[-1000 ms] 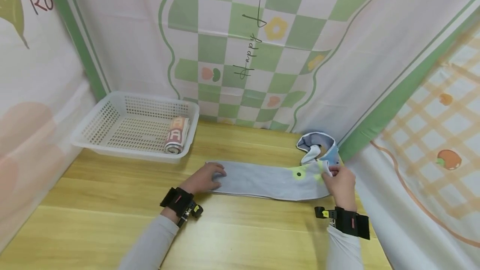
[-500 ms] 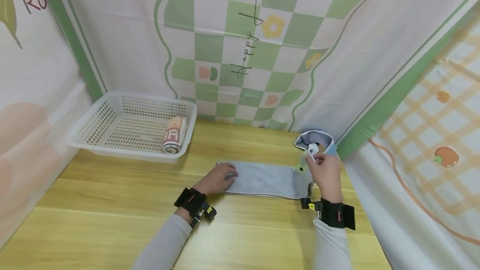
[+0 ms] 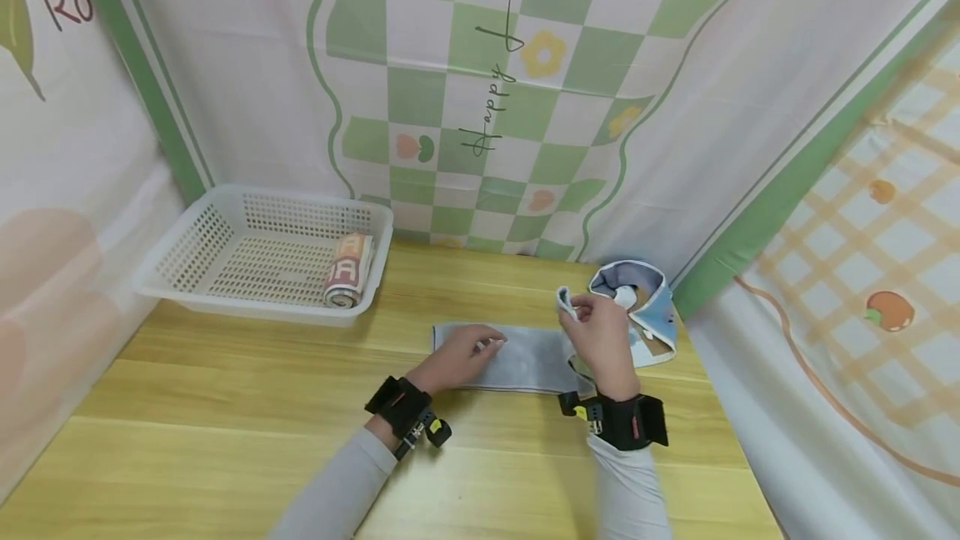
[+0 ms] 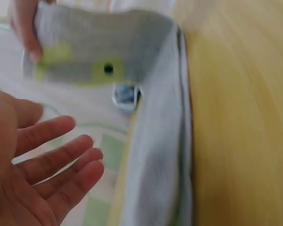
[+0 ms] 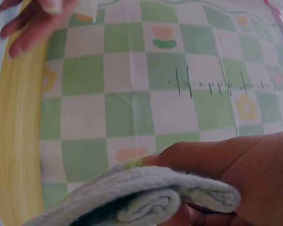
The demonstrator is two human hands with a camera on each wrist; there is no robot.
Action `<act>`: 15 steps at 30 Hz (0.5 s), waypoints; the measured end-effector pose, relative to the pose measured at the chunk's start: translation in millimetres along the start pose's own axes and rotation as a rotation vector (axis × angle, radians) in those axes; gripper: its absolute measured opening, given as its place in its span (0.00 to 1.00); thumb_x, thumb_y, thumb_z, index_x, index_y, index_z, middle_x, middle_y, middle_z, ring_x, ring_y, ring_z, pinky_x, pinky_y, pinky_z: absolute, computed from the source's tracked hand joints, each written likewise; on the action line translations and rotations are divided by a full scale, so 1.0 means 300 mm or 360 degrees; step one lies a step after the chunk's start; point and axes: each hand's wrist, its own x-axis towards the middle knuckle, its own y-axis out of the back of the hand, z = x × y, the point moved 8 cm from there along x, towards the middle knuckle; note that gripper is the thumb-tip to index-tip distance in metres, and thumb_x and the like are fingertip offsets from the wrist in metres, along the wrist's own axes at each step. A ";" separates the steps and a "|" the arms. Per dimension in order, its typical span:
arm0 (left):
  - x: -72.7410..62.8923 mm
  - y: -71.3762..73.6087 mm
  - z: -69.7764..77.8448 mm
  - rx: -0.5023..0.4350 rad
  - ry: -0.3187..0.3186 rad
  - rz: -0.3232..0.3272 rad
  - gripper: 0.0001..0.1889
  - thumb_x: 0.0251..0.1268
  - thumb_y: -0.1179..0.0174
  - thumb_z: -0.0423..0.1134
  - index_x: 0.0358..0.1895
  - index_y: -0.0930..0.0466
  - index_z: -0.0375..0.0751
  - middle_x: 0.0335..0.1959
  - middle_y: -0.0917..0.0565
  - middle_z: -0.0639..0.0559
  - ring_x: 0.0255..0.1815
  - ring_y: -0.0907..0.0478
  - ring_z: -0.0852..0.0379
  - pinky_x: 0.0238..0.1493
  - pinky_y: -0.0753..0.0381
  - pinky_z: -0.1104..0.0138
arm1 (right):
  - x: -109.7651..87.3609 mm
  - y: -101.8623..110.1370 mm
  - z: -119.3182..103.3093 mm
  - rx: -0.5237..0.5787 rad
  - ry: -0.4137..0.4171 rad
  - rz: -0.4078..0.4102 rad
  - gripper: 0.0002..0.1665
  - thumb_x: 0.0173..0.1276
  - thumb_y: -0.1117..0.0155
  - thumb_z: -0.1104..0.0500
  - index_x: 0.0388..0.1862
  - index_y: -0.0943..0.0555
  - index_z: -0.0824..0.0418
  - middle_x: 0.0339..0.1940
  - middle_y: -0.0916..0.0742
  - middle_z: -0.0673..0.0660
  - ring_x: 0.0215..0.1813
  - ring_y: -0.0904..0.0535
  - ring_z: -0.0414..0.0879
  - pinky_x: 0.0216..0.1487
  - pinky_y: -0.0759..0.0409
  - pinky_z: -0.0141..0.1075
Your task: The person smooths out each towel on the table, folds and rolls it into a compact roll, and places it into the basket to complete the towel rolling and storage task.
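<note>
A grey towel (image 3: 528, 361) with a yellow-green patch and a dark dot lies in a long folded strip on the table. My right hand (image 3: 602, 340) pinches its right end and holds it raised, bent back over the strip. In the right wrist view, the towel's layered edge (image 5: 151, 202) sits between thumb and fingers. My left hand (image 3: 463, 354) is over the strip's left part, its fingers (image 4: 61, 160) spread and loosely bent with nothing between them. A blue, brown and white cloth (image 3: 651, 307) lies crumpled at the back right, partly behind my right hand.
A white perforated basket (image 3: 168, 273) stands at the back left, with a rolled towel (image 3: 348, 269) against its right side. Printed curtains (image 3: 480, 107) hang behind the wooden table (image 3: 225, 423) and along both sides.
My right hand has lifted the towel's right end and carried it left, bending it over the strip. My left hand has moved right along the strip.
</note>
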 end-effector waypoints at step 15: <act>-0.011 0.022 0.043 -0.0305 0.0067 0.0223 0.21 0.82 0.52 0.51 0.46 0.14 0.40 0.30 0.15 0.51 0.26 0.23 0.57 0.30 0.27 0.71 | -0.098 -0.272 -0.194 0.0115 0.0398 -0.0373 0.21 0.58 0.29 0.73 0.52 0.18 0.73 0.43 0.14 0.65 0.40 0.18 0.51 0.38 0.17 0.40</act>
